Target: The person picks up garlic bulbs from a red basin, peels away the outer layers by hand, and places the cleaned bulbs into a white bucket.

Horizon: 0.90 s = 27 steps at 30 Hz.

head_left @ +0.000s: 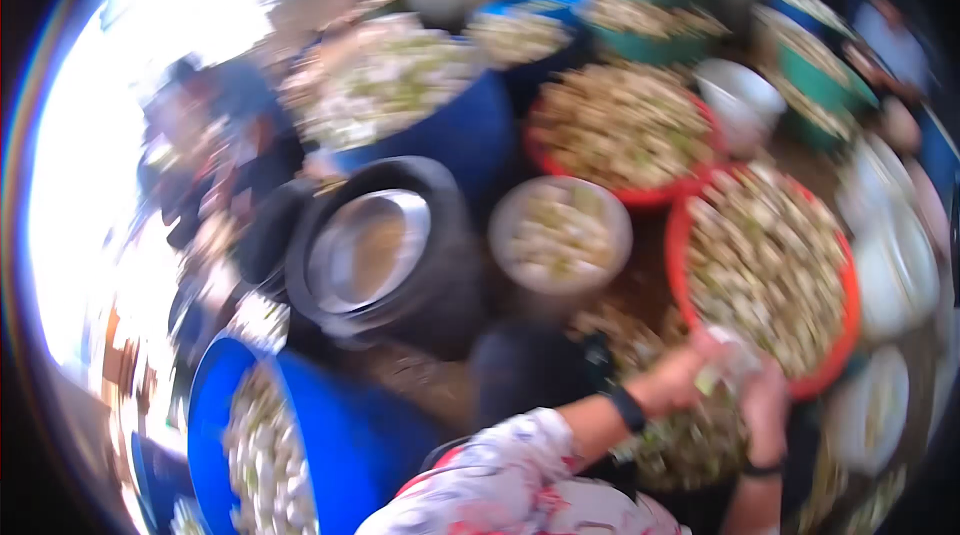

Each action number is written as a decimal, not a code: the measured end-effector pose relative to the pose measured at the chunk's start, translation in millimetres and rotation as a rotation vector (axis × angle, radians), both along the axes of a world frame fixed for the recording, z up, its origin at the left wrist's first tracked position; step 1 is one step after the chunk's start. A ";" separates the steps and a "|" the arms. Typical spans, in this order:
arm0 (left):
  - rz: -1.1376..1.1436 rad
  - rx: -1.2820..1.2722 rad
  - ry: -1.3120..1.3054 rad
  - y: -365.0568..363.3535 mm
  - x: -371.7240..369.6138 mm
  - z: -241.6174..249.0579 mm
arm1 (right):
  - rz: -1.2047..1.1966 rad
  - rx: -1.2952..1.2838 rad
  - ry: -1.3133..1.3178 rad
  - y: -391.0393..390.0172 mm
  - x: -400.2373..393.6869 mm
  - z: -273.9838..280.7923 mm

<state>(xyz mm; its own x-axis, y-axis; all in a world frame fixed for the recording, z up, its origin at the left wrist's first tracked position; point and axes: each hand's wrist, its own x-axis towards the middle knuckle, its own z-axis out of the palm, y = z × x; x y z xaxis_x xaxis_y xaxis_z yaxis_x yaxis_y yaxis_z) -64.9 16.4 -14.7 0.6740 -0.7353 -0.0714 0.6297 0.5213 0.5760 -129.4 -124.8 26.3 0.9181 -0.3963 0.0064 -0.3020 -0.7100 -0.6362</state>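
The left hand (668, 382) and right hand (765, 403) seem to have fingers bent around a blurry pale piece (738, 359) by the red tub (680, 257); a soft, steady grip should stop slips.

We're counting two red basins (853, 303) here, one metal bowl (421, 220), two dark wristbands (628, 410), and at least three blue tubs (350, 415)!

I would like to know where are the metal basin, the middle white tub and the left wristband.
Metal basin (333, 260): head view, inner wall.
Middle white tub (556, 286): head view, near rim.
Left wristband (628, 410): head view, band's middle.
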 end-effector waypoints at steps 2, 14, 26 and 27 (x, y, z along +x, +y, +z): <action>-0.027 0.050 0.038 16.5 4.8 22.9 | 0.142 -0.160 0.023 9.3 -2.4 -3.6; -0.115 0.160 -0.030 9.1 9.4 25.3 | 0.216 -0.077 -0.351 19.0 -8.0 7.9; -0.296 0.815 -0.554 11.6 -6.8 41.9 | 0.322 -0.124 -0.517 4.7 -21.7 6.5; -0.199 0.941 -0.921 9.9 -10.1 38.0 | 0.349 0.020 -0.551 8.8 -22.2 7.3</action>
<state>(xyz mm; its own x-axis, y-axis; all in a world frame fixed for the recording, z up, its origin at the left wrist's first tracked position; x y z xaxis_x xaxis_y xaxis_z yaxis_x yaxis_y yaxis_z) -75.0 26.2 23.2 0.6378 -0.7483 -0.1823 -0.1628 -0.3622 0.9178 -151.6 -116.0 33.6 0.8574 -0.0800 0.5084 0.3183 -0.6939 -0.6460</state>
